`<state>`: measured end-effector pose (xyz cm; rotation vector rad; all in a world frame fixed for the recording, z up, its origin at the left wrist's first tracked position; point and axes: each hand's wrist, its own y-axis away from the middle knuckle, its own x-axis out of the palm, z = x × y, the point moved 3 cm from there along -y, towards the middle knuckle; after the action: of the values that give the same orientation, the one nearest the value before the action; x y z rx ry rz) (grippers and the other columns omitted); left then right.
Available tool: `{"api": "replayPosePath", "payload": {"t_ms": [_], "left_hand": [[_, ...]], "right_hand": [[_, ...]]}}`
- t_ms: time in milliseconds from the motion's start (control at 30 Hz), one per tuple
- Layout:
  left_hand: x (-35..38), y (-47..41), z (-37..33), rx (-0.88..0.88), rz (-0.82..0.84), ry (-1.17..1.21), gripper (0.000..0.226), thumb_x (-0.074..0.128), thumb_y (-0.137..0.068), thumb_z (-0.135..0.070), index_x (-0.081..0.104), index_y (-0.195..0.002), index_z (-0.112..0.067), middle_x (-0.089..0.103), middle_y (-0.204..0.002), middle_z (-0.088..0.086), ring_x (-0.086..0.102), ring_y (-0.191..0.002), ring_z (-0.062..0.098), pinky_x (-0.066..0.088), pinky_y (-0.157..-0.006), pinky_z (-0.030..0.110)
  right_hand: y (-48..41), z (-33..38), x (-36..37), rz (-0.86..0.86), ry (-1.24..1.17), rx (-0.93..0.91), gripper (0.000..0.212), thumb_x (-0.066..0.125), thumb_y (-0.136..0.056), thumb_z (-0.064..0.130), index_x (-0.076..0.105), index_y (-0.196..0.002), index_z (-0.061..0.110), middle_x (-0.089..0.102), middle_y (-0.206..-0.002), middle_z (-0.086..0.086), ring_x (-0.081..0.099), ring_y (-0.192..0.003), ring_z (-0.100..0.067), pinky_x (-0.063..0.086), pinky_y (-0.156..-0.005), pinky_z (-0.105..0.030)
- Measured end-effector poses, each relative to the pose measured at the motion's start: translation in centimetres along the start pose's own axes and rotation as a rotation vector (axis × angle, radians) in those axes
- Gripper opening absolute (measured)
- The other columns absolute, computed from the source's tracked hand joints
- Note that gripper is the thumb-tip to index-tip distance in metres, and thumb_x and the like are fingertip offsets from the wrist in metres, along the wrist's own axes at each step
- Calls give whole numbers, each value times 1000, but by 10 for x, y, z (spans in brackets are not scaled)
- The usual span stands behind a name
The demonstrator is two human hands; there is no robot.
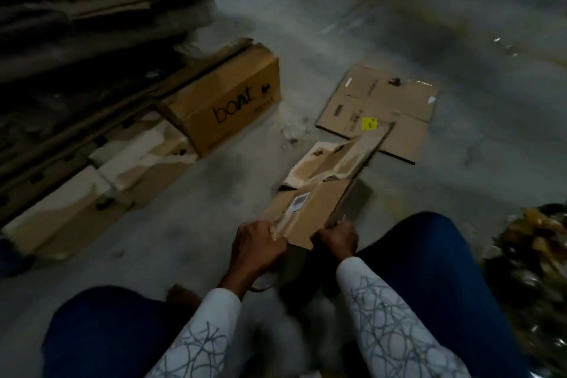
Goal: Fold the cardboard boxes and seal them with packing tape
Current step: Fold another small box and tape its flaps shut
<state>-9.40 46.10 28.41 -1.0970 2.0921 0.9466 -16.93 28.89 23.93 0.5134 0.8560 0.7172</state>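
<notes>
Cardboard box (pixel 310 209), still flattened, lies on the floor (pixel 196 218) by the knees; left hand (pixel 260 244) and right hand (pixel 337 241) have fingers clenched on its near edge. Beyond lie another flat box (pixel 383 107) and one assembled box (pixel 227 101); no tape is visible, so most work seems left.

You're over a dim, grey concrete floor (pixel 399 24), with a dark stack of flattened cardboard (pixel 76 24) rising along its left edge and a crumpled heap of shiny wrapping (pixel 534 255) at its right edge.
</notes>
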Motion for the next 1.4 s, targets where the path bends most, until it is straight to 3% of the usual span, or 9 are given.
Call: {"api": "replayPosePath", "payload": {"t_ms": [167,300,433,533,700,833,1033,1233,1400], "left_hand": [[21,91,27,-184,-38,235,26,64,-78,-35,64,-70,-10,66,-76,7,61,-75,19,43,-64,29],[23,107,41,-165,21,304,26,71,-82,-28,63,-70,-7,57,-67,2,53,-66,12,42,-63,34],[21,105,61,-192,13,345,33,76,-79,-36,55,-60,-18,56,-61,3,52,-61,14,46,-61,31],[32,106,76,-251,58,345,34,79,-77,-42,56,-67,-18,60,-67,4,56,-66,17,50,-70,38],[44,98,73,-306,81,403,37,77,-78,-47,62,-77,-13,68,-79,8,65,-76,23,46,-68,30],[51,90,78,-354,81,443,42,74,-79,-55,62,-72,-15,65,-71,4,61,-67,19,44,-63,28],[45,87,73,-382,9,430,54,77,-71,-63,53,-58,-17,56,-55,-5,56,-55,14,38,-56,27],[28,91,63,-441,64,404,77,71,-52,-85,65,-83,-15,69,-85,2,65,-75,16,43,-57,24],[23,100,50,-450,51,245,93,61,-45,-96,63,-96,-19,64,-91,-2,60,-77,15,42,-61,27]], "right_hand": [[77,-14,10,-47,269,-471,43,73,-75,19,65,-116,9,68,-112,-17,63,-107,-36,46,-90,-35],[120,-18,11,-11,338,-556,46,71,-82,24,59,-122,6,68,-113,-14,61,-109,-31,33,-82,-28],[147,-28,14,20,322,-610,47,67,-84,22,56,-128,7,65,-118,-18,59,-112,-35,35,-84,-32],[152,-40,14,25,369,-553,46,67,-87,27,57,-128,8,62,-123,-15,54,-120,-32,28,-88,-30],[149,-55,17,90,267,-403,53,72,-87,32,55,-130,6,55,-131,-9,48,-130,-30,30,-100,-30],[133,-74,38,92,121,-275,47,77,-74,43,61,-109,15,66,-112,-9,62,-110,-31,50,-93,-35],[128,-74,35,84,1,-204,28,76,-79,28,56,-95,17,54,-88,-1,56,-94,-23,42,-77,-27],[118,-79,34,91,-150,-133,27,79,-75,28,56,-82,17,64,-92,-8,62,-93,-28,50,-87,-36],[117,-83,36,100,-213,-68,40,82,-73,38,64,-102,15,69,-102,-8,64,-97,-30,52,-87,-34]]}}
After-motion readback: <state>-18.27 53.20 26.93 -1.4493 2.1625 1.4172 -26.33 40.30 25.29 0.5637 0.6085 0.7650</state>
